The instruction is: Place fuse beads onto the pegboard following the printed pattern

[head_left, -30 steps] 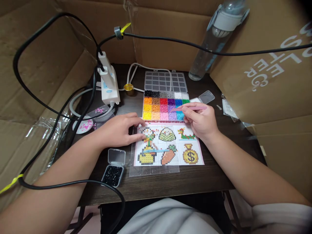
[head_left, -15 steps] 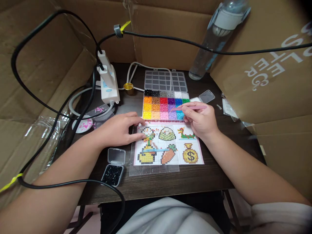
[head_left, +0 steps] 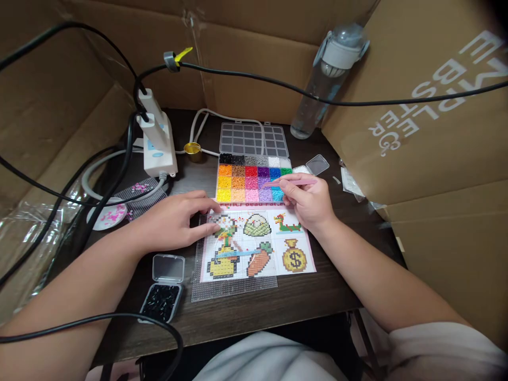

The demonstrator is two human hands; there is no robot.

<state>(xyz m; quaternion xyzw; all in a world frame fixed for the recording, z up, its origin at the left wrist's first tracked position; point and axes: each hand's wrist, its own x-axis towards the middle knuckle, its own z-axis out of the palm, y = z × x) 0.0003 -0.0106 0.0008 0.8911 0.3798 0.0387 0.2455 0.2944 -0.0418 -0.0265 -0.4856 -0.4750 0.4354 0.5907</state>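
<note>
My left hand (head_left: 177,219) lies flat, fingers spread, on the upper left corner of a clear pegboard (head_left: 234,288) that covers a printed pattern sheet (head_left: 296,254) of pixel pictures. My right hand (head_left: 311,203) pinches pink tweezers (head_left: 291,181), whose tips reach into the lower right compartments of an open bead box (head_left: 254,177) filled with sorted coloured beads. A row of blue beads (head_left: 232,254) sits on the pegboard.
A small open case of black beads (head_left: 161,301) stands near the front left. A white device (head_left: 156,140) with cables, a gold cap (head_left: 193,150), a water bottle (head_left: 317,84) and a small clear lid (head_left: 319,164) stand behind. Cardboard walls surround the dark table (head_left: 309,296).
The camera view has shifted, so everything sits further left and lower in the picture. Both hands keep their places relative to the pegboard and bead box.
</note>
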